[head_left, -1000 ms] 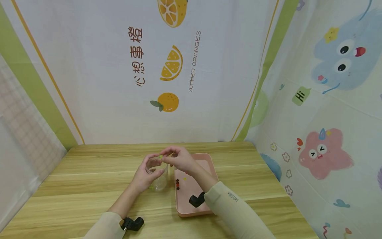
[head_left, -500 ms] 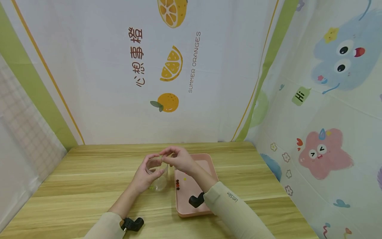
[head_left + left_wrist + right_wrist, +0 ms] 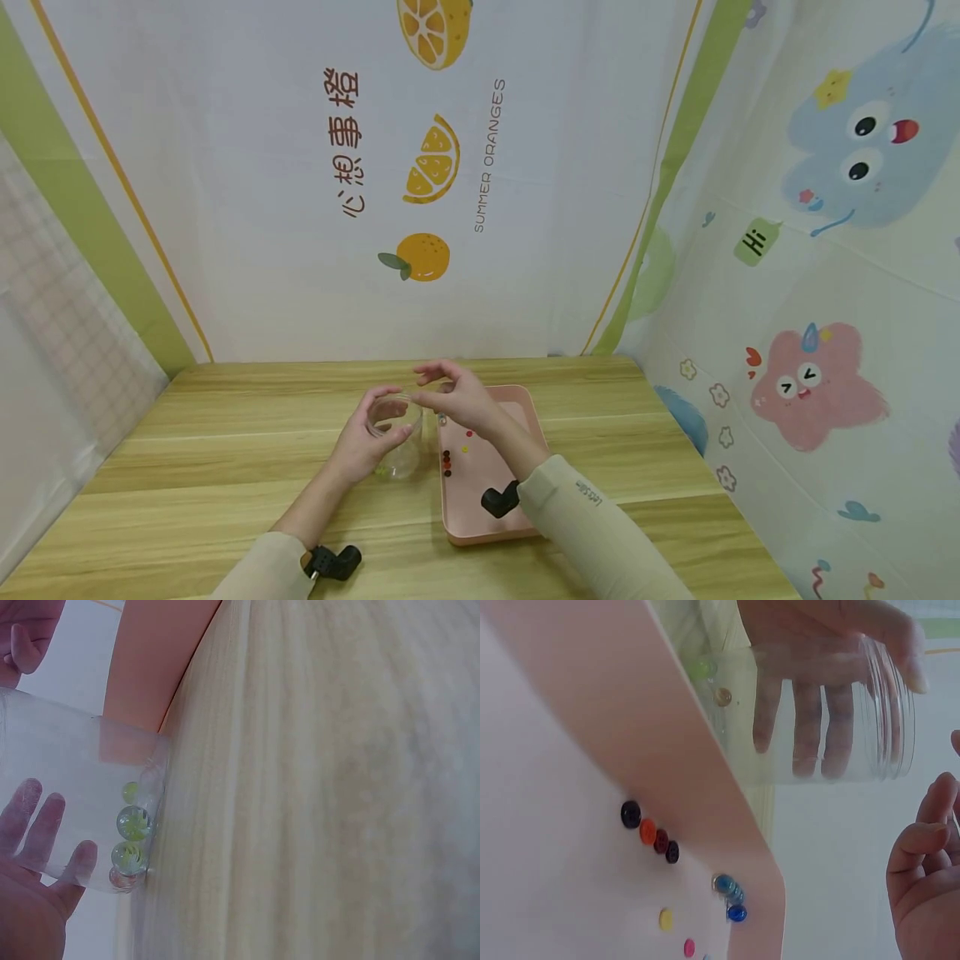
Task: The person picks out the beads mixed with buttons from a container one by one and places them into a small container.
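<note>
My left hand [image 3: 363,442] grips a clear plastic jar [image 3: 399,460] around its side near the threaded rim; the jar stands upright and uncapped on the table. Several glass marbles lie at its bottom, and the left wrist view shows green-swirled marbles [image 3: 133,823] among them. My right hand [image 3: 461,400] hovers at the jar's right rim, thumb and fingers parted, with nothing seen between them. Below my right forearm is a pink tray [image 3: 491,533]. In the right wrist view it holds a row of black, orange and dark red buttons [image 3: 647,831] and several blue marbles [image 3: 724,883].
A yellow button [image 3: 666,919] and a pink button [image 3: 689,947] lie loose in the tray, which sits just right of the jar. Wooden table [image 3: 225,467] surrounds both. A printed cloth [image 3: 262,250] hangs behind the table's far edge, and another at the right.
A green marble pinched over the jar's rim a second ago is gone from my right fingertips. Those fingers have parted and drawn slightly right. My left hand and the jar stay in place.
</note>
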`<state>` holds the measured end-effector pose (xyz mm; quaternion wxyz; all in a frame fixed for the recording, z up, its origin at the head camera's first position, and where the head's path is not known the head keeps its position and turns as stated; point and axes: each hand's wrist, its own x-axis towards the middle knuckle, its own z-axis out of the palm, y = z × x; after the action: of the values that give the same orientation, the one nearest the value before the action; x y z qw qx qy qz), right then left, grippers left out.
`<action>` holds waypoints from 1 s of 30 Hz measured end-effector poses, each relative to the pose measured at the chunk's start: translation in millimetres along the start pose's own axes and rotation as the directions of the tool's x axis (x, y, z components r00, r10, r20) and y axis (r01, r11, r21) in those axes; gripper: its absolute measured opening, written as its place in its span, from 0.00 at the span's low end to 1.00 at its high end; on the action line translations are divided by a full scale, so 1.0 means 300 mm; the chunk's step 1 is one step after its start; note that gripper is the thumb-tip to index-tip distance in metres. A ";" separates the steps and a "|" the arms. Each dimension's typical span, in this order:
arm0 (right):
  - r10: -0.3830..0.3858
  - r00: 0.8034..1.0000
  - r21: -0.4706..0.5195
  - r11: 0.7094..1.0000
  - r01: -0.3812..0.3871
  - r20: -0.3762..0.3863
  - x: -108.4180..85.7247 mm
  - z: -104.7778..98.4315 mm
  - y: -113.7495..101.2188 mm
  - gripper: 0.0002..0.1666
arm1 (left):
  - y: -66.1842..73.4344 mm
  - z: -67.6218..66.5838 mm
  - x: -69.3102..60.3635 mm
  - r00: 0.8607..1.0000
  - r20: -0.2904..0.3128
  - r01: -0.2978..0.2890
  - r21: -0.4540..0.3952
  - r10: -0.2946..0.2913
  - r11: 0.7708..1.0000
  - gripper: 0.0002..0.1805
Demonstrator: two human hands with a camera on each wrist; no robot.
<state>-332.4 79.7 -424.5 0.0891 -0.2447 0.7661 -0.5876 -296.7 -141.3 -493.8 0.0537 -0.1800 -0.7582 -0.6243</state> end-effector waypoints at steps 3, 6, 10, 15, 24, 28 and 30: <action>0.013 1.000 -0.002 1.000 -0.013 -0.012 -0.002 -0.013 0.010 0.30 | -0.001 0.000 0.001 1.000 0.004 0.003 -0.004 -0.003 1.000 0.36; 0.016 1.000 0.003 1.000 -0.016 -0.017 -0.003 -0.025 0.023 0.32 | -0.004 0.000 0.001 1.000 0.001 0.001 -0.002 -0.001 1.000 0.35; 0.020 1.000 0.021 1.000 -0.020 -0.013 -0.007 -0.041 0.040 0.35 | -0.011 -0.002 0.001 1.000 -0.002 -0.008 0.015 0.008 1.000 0.35; 0.025 0.999 0.018 1.000 -0.024 -0.021 -0.012 -0.064 0.062 0.36 | -0.014 -0.002 0.002 1.000 0.003 -0.013 0.013 0.013 1.000 0.36; 0.065 0.997 0.028 0.998 -0.063 -0.044 -0.027 -0.108 0.099 0.36 | -0.011 0.000 0.002 1.000 0.006 -0.004 0.004 0.004 1.000 0.36; 0.100 0.993 0.021 0.995 -0.098 -0.068 -0.028 -0.123 0.116 0.36 | -0.010 -0.001 0.001 1.000 0.004 -0.004 0.009 0.004 1.000 0.35; 0.113 0.990 0.009 0.994 -0.112 -0.080 -0.027 -0.131 0.130 0.37 | -0.009 -0.001 0.001 1.000 0.003 -0.005 0.013 0.005 1.000 0.35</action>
<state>-352.7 124.8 -451.0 0.0916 -0.1769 0.7804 -0.5927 -298.0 -142.1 -496.2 0.0553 -0.1823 -0.7619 -0.6190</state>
